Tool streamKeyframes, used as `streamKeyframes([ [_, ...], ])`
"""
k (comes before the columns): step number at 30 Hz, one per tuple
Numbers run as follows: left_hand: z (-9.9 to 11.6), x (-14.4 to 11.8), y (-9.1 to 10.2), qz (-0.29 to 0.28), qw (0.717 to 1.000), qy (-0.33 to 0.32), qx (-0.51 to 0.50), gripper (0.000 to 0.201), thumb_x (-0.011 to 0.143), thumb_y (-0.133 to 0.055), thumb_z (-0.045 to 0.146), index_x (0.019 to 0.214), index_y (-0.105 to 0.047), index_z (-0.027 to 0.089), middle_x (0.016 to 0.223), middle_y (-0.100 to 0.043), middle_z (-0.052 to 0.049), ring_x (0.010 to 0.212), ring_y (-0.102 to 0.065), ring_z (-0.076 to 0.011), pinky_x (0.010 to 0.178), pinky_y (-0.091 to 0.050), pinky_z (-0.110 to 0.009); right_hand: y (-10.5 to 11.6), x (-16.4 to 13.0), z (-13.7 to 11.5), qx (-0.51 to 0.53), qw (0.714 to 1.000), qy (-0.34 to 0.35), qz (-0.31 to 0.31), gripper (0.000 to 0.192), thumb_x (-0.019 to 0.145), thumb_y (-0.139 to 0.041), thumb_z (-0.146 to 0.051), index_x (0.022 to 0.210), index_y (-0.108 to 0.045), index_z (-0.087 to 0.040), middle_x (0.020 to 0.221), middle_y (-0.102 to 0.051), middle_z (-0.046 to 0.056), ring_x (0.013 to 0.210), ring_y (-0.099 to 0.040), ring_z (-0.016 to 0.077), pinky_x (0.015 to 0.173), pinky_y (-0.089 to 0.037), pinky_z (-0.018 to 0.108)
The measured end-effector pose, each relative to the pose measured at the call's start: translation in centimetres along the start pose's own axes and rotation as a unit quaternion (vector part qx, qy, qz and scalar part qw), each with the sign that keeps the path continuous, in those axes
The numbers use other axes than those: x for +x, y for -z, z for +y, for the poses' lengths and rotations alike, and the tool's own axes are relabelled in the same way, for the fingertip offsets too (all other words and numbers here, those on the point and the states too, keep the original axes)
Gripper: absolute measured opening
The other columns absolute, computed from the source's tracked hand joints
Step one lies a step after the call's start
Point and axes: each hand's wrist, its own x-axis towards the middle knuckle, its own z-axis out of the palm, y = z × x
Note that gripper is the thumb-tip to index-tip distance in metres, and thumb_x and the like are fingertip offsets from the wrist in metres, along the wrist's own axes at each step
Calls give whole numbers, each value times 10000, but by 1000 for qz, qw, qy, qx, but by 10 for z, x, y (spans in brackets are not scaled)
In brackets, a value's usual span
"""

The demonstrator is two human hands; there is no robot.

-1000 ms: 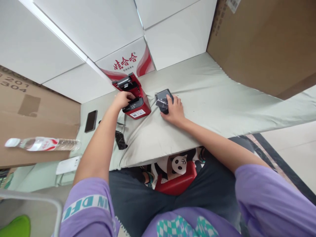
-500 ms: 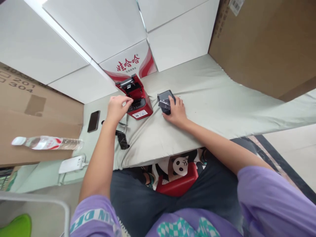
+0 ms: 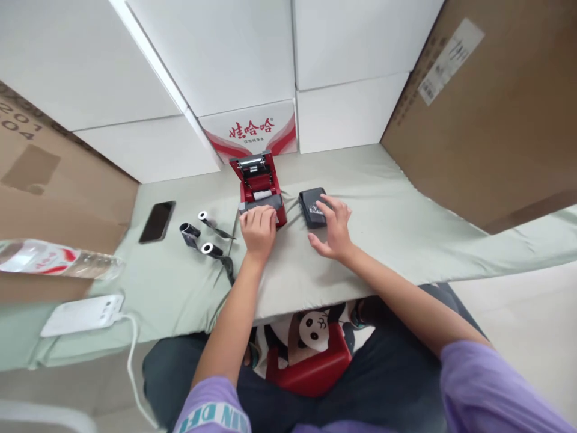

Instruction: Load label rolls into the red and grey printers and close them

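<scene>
A small red and black label printer [image 3: 281, 211] stands on the cloth with its lid raised, and a white roll or strip [image 3: 262, 195] shows inside. My left hand [image 3: 260, 230] lies over the printer's front edge, its fingers curled close together against the black front part and hiding some of it. To the right of the printer is a dark box-shaped device [image 3: 311, 202], with a dark, shiny piece bearing white marks on its top. My right hand [image 3: 334, 227] is beside it with the fingers spread, the fingertips at its right edge, not wrapped round it.
Several small rolls of black ribbon [image 3: 211, 248] lie left of the printer. Farther left are a phone [image 3: 157, 222], a plastic bottle [image 3: 58, 258] and a white power bank [image 3: 82, 315] with a cable. White boxes [image 3: 252, 129] line the back; a large cardboard box [image 3: 496, 120] stands right.
My left hand has gone from a pinch over the printer's opening to its front edge. My right hand has loosened from the dark device and spread its fingers. The camera view has shifted.
</scene>
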Motion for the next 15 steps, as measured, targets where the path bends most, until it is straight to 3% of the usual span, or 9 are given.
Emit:
streamKeyframes([
  [4,-4,-8,3,23,1000,7,-12,298,1063,-419,380,1050,-705,298,1163,-752,-137,1143,-658,-300,1022,-373,-535,1,0,-16,35,998,27,55,674,845,-478,-506,1468,-429,-252,1457,-533,192,1380,-488,395,1123,-365,616],
  [7,-3,-13,-3,63,998,26,-6,314,1073,-404,380,1023,-697,278,1132,-751,-143,1101,-652,-287,1007,-377,-506,-1,19,-34,69,992,21,100,516,912,-449,-445,1386,-490,-245,1364,-607,184,1312,-563,361,1099,-420,596],
  [12,5,-19,-26,185,982,7,42,361,1092,-373,372,944,-667,224,1049,-749,-130,1035,-626,-264,970,-376,-441,-31,100,-60,157,962,22,222,353,983,-478,-370,1300,-557,-238,1260,-656,151,1232,-617,307,1085,-472,529],
  [15,5,-20,-30,223,973,-6,63,348,1094,-371,346,950,-658,213,1052,-740,-128,1046,-605,-262,954,-370,-420,-66,159,-59,208,957,-10,202,390,996,-494,-417,1326,-555,-218,1311,-655,159,1256,-607,288,1105,-475,490],
])
